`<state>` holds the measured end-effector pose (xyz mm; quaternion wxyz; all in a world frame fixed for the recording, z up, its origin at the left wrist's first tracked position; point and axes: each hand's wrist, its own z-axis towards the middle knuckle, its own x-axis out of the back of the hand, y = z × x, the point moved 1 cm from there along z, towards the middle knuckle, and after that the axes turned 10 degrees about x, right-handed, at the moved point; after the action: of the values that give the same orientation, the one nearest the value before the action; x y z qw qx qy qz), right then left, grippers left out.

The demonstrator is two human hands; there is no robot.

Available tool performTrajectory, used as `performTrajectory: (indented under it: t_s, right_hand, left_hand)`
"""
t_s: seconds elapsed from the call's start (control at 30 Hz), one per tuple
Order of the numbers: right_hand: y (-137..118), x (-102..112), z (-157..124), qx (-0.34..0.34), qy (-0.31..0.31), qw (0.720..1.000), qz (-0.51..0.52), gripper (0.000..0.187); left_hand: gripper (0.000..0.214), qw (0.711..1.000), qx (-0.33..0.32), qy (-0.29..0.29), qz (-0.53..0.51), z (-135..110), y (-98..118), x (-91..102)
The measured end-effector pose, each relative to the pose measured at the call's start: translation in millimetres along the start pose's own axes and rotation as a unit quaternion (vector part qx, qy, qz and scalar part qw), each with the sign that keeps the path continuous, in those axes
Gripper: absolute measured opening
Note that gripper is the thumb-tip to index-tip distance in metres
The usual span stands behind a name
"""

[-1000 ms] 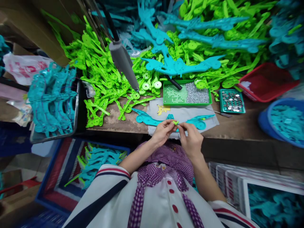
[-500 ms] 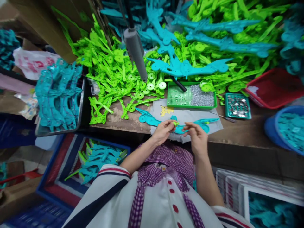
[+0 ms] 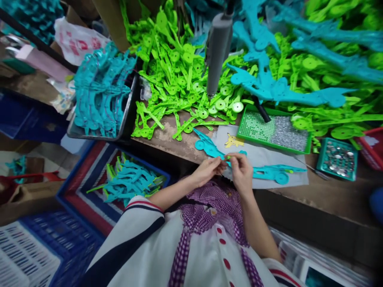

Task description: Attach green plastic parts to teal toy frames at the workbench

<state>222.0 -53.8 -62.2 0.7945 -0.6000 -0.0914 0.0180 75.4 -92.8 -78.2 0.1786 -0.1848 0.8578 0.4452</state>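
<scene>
My left hand (image 3: 210,168) and my right hand (image 3: 241,172) meet over the bench edge, fingertips almost together. A small lime-green plastic piece (image 3: 228,158) is pinched at the tips of my right fingers. The left fingers are closed right beside it; whatever lies in them is hidden. Beneath and behind both hands, a long turquoise plastic part (image 3: 269,172) rests on a grey cloth (image 3: 295,163) with a yellow printed figure. Its middle is partly covered by the hands. A small green bit sits near its right end.
A grey power screwdriver (image 3: 219,56) hangs over heaped lime-green parts (image 3: 179,75). Right of it are a green tray (image 3: 273,146) of tiny metal pieces and a teal box (image 3: 337,159) of shiny discs. Stacked turquoise parts (image 3: 101,91) fill a black bin at left; a blue crate (image 3: 79,171) stands below.
The view has swung left, so the bench appears shifted right and tilted. My right hand has closed in to the left hand, and the green piece is now at the right fingertips.
</scene>
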Motion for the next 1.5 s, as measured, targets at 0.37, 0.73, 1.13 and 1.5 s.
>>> performTrajectory:
  t_s: [0.37, 0.73, 1.13, 1.5]
  right_hand:
    - [1, -69, 84, 0.022, -0.133, 0.991, 0.0, 0.039]
    - [47, -59, 56, 0.094, -0.19, 0.96, -0.181, 0.032]
    - [50, -68, 55, 0.201, -0.275, 0.905, -0.253, 0.037]
    - [60, -74, 49, 0.202, -0.271, 0.89, -0.307, 0.032]
  left_hand:
    - [0.021, 0.779, -0.306, 0.204, 0.507, 13, -13, 66.4]
    - [0.014, 0.797, -0.349, 0.186, 0.456, 22, -30, 73.4]
    - [0.016, 0.828, -0.311, 0.174, 0.434, 23, -26, 69.6]
    - [0.018, 0.821, -0.319, 0.187, 0.435, 26, -29, 71.6]
